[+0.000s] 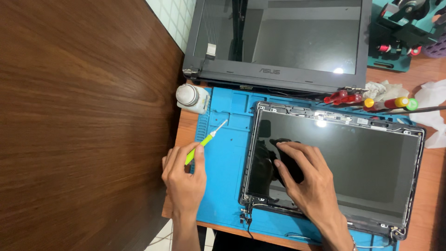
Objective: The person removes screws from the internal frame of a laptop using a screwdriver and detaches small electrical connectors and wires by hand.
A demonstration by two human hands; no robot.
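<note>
The left hand (183, 174) is closed around the green plastic handle of a slim precision screwdriver (206, 142), its thin metal shaft pointing up and to the right over the bright blue silicone repair mat (227, 153). The right hand (304, 179) lies open, fingers spread flat on the dark glass of a bare laptop display panel (353, 158). That panel sits in its grey lid shell (420, 176) on the right part of the mat, near the front edge of the wooden tabletop (427, 74).

Beyond it, at the far side, a second grey laptop lid (278, 37) stands propped, screen facing the room. A small white squat bottle (192, 98) lies just beside the mat's far left corner. Red-handled screwdrivers (344, 97) and a red and yellow one (392, 103) lie between the two screens, next to crumpled white tissue (385, 89). A teal fixture (399, 32) stands at the far right.

From where I stand, the risk is pressure: the panel looks loose in its shell, and a heavy palm on unsupported glass could crack it or bruise the display. The thin cables (248, 223) trailing at the near left corner could snag if the panel slides. The screwdriver tip, swung carelessly, could also scratch the screen.
</note>
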